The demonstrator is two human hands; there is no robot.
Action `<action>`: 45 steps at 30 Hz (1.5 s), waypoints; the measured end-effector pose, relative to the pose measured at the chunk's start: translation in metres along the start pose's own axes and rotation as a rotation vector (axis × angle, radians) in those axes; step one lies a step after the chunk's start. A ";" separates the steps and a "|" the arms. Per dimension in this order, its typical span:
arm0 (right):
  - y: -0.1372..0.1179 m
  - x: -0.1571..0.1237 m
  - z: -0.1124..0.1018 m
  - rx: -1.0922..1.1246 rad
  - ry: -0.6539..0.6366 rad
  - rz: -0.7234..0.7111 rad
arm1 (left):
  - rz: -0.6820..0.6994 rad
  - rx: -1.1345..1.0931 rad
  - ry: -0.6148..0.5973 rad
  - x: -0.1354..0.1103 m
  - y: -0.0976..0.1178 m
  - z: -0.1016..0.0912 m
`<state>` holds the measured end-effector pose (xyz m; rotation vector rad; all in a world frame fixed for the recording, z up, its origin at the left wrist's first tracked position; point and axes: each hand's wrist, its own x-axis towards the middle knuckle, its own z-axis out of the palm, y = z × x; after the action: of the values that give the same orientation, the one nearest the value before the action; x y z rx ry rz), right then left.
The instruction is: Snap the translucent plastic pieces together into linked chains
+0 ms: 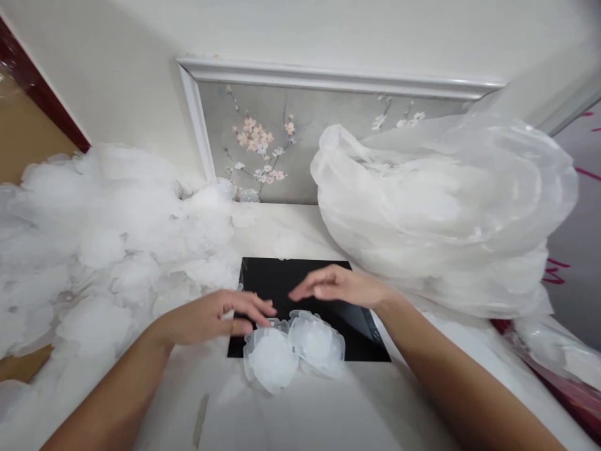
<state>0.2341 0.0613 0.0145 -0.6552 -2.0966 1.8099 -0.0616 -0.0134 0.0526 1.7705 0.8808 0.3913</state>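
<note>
Two small clusters of thin, translucent white petal-shaped pieces lie side by side at the near edge of a black rectangular panel [267, 279]. The left cluster [273, 360] overhangs the panel's front edge, and the right cluster [317, 343] touches it. My left hand [218, 316] hovers at the left cluster's upper edge, fingers stretched out and apart, with nothing seen in them. Above the right cluster, my right hand [340, 285] is held over the panel, its fingers extended and loosely parted, also without anything visible in it.
A large heap of similar white pieces [126, 213] spreads over the left side. On the right stands a bulging translucent plastic bag [446, 213] filled with white pieces. Behind the white table [286, 413], a framed floral panel [263, 156] is set against the wall.
</note>
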 end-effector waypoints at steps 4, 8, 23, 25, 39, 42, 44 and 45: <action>0.029 0.041 0.003 -0.524 0.555 -0.081 | -0.182 0.401 0.636 0.001 -0.025 -0.012; 0.046 0.074 0.000 -1.100 0.547 -0.138 | -0.258 0.760 0.720 0.006 -0.052 -0.015; 0.034 0.009 0.020 -0.798 0.348 -0.242 | -0.101 0.790 0.638 0.027 -0.049 0.005; 0.035 0.007 0.020 -0.664 0.437 -0.197 | -0.061 0.624 0.629 0.028 -0.047 0.011; 0.053 0.035 0.034 -0.880 0.648 -0.167 | -0.074 0.785 0.744 0.038 -0.068 -0.003; 0.053 0.035 0.033 -0.941 0.653 -0.212 | -0.092 0.953 0.724 0.039 -0.068 -0.001; 0.051 0.033 0.033 -0.973 0.656 -0.233 | -0.097 1.045 0.709 0.038 -0.066 -0.001; 0.050 0.032 0.033 -0.983 0.657 -0.239 | -0.092 1.074 0.700 0.038 -0.064 -0.001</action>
<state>0.1976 0.0554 -0.0428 -0.9707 -2.2985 0.2482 -0.0607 0.0247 -0.0115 2.5867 1.9065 0.5419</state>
